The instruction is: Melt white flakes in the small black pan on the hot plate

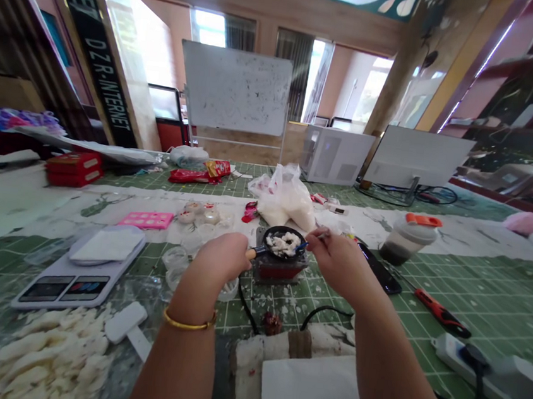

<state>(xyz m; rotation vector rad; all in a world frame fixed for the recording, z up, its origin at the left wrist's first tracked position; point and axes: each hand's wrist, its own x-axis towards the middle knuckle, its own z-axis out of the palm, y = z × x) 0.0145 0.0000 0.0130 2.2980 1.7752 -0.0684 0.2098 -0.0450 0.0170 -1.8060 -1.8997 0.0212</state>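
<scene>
A small black frying pan (269, 233) sits on a little dark red electric hot plate (280, 272). Inside the pan lies a lumpy white mass (281, 243), partly melted-looking at its edges. My left hand (222, 259) is closed around the pan's handle (257, 252) from the left. From the right, my right hand (336, 261) pinches a small blue-tipped stirring tool (302, 246), its tip in the pan at the white mass. The tool's exact kind is too small to make out, and fingers hide its upper part.
White plastic bags (285, 198) stand behind the pan. Clear cups (177, 260), a pink mold (146, 219) and a kitchen scale (81, 269) are left, with white flakes (50, 354) nearer. Rightward lie a phone (380, 272), screwdriver (442, 312), lidded jar (408, 236) and power strip (490, 375).
</scene>
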